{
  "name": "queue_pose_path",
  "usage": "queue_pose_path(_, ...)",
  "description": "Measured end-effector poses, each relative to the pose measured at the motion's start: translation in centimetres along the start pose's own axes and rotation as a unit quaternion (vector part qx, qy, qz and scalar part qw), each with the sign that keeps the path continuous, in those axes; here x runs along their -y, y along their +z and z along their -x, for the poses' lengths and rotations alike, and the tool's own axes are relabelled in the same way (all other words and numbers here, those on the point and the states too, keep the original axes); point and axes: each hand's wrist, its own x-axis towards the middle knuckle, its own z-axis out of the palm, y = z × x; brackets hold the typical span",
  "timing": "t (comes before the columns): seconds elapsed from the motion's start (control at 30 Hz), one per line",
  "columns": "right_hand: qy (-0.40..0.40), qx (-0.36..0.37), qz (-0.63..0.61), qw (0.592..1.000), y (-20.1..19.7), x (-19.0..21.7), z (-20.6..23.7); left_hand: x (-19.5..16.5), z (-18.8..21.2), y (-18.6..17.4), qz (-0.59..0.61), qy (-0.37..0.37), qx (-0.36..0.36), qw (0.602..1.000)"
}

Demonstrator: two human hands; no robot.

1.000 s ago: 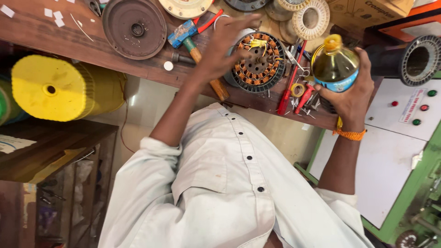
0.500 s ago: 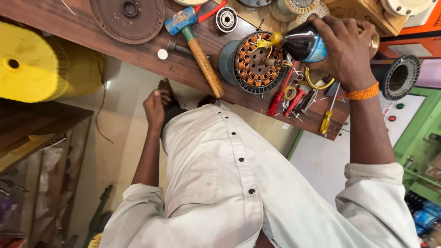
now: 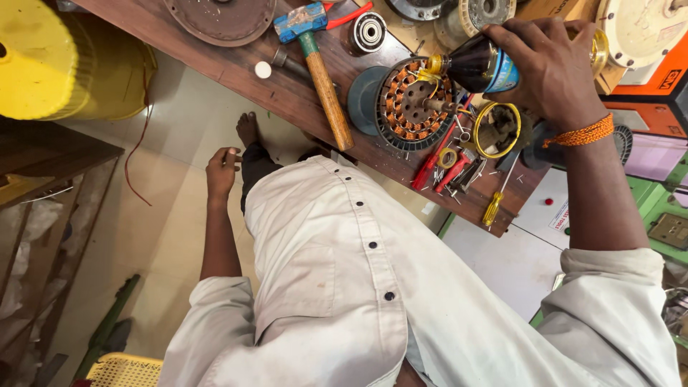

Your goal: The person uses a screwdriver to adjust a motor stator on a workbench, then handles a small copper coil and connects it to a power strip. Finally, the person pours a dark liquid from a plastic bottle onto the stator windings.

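My right hand grips a dark bottle with a yellow nozzle, tipped on its side with the nozzle over a round motor stator with copper windings on the brown wooden bench. An orange thread band sits on that wrist. My left hand hangs down at my side below the bench edge, fingers loosely curled, holding nothing.
A hammer with a blue head and wooden handle lies left of the stator. A bearing, red-handled pliers, a yellow screwdriver, a yellow ring and small screws lie around. A yellow drum stands at far left.
My left hand left the stator and dropped down to my side. My right hand brought the bottle from the right over the stator and tipped it.
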Motion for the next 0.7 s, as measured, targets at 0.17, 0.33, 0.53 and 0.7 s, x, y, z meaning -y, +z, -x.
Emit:
queue_pose_path(0.17, 0.006, 0.008, 0.001, 1.0, -0.2, -0.3, 0.0, 2.0, 1.2, -1.2, -0.002, -0.048, -0.026, 0.998)
queue_pose_path(0.33, 0.037, 0.021, -0.036, 0.998, -0.3, -0.1, 0.8, 4.0, 3.0, -2.5, -0.026, -0.137, -0.038, 0.989)
queue_pose_path(0.53, 0.077, 0.037, -0.047, 0.995, 0.6, -0.2, 2.1, 3.6, 2.7, -3.0, -0.032, -0.107, -0.029, 0.993)
queue_pose_path(0.7, 0.079, 0.047, -0.024, 0.995, 1.7, -0.6, 3.9, 1.8, 0.9, -2.5, -0.038, -0.085, -0.014, 0.996)
